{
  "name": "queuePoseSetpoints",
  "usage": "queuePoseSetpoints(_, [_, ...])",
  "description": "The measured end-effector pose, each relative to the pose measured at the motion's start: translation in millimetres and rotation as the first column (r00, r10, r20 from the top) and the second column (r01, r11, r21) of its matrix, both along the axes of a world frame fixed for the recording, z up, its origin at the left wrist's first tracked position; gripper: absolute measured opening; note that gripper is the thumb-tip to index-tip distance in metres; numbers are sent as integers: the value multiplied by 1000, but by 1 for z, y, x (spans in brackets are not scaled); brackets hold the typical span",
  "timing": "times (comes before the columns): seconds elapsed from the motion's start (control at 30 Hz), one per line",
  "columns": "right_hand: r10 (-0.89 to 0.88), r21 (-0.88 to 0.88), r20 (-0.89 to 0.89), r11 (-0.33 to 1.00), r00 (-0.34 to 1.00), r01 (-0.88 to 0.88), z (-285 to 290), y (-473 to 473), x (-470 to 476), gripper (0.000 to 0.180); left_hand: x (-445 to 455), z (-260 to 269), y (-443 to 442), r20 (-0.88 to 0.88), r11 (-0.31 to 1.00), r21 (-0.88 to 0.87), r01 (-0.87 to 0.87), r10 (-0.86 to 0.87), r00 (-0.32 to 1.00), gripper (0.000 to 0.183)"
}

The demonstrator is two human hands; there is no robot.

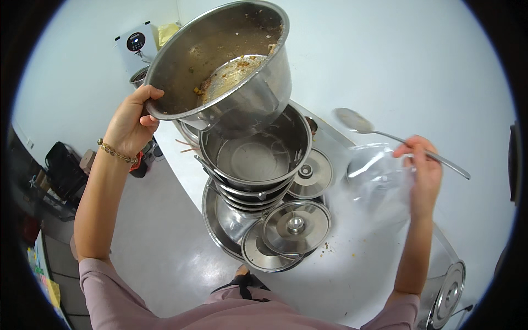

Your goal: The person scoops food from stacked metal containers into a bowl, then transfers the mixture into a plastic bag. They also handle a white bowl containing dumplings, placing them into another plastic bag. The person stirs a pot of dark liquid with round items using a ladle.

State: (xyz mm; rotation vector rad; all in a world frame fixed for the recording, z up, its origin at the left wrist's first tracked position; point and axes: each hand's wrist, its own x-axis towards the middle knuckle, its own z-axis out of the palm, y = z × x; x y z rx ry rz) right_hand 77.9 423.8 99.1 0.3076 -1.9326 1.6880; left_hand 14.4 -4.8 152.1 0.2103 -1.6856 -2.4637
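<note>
My left hand (138, 111) grips the rim of a large stainless steel pot (255, 93), tilted so its inside shows, with food residue on its wall and bottom. It is held over a stack of steel pots (253, 159); the top one looks nearly bare inside. On the right, my right hand (423, 173) holds a long-handled metal serving spoon (354, 120), blurred and smeared, together with a clear plastic bag (377, 185) that hangs below the spoon. Round steel lids (297, 227) lie by the foot of the stack, over a wide steel basin (212, 218).
Food crumbs (326, 247) lie on the white table (342, 284). Another lid (449, 295) leans at the lower right. A wall rises behind the table, with a white device (136, 45) bearing a dial at the upper left. A black bag (64, 169) stands further left.
</note>
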Motion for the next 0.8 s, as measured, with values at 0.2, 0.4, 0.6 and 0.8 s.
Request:
queuePoseSetpoints(0.2, [309, 110, 210, 935, 928, -337, -29, -121, -14, 13, -5, -8, -8, 15, 981, -163, 103, -102, 995, 15])
queuePoseSetpoints(0.4, [164, 31, 241, 984, 956, -177, -41, -135, -6, 21, -1, -6, 28, 79, 916, -148, 373, -365, 927, 28])
queuePoseSetpoints(0.6, [29, 173, -5, 985, 1000, -28, -36, -111, 38, 36, -4, -14, 35, 155, 745, -508, 433, -416, 896, 48])
queuePoseSetpoints(0.8, [-238, 125, 102, 966, 966, 225, -47, -31, 70, 22, -43, -19, 25, -352, 231, -933, -277, -419, 837, 74])
